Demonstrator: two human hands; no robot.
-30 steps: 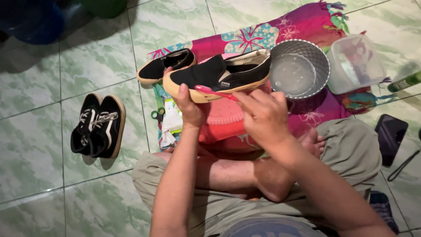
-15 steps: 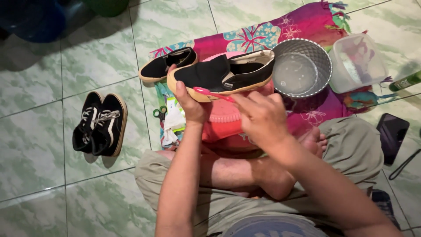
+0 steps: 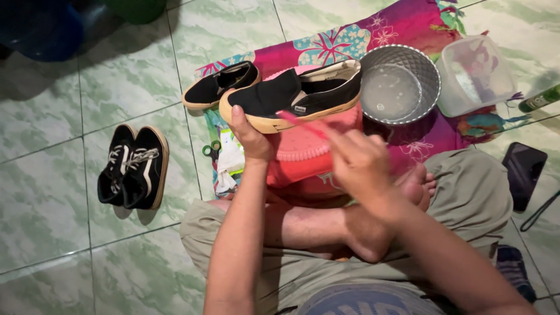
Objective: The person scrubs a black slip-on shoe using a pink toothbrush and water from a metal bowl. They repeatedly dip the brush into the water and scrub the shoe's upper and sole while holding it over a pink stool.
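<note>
Since half a second ago, the shoe [image 3: 291, 96] has been kept raised over the red basin [image 3: 309, 154]. It is gripped from below by the left hand [image 3: 251, 137]. A pink brush [image 3: 300, 123] is pinched in the blurred right hand [image 3: 359, 163], against the sole.

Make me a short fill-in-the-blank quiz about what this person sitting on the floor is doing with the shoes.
1. The left hand holds a black slip-on shoe with a tan ____.
2. The right hand holds a thin ____ stick-like tool, blurred.
3. The black lace-up pair stands on green ____ floor.

Missing words: sole; pink; tiled
</note>
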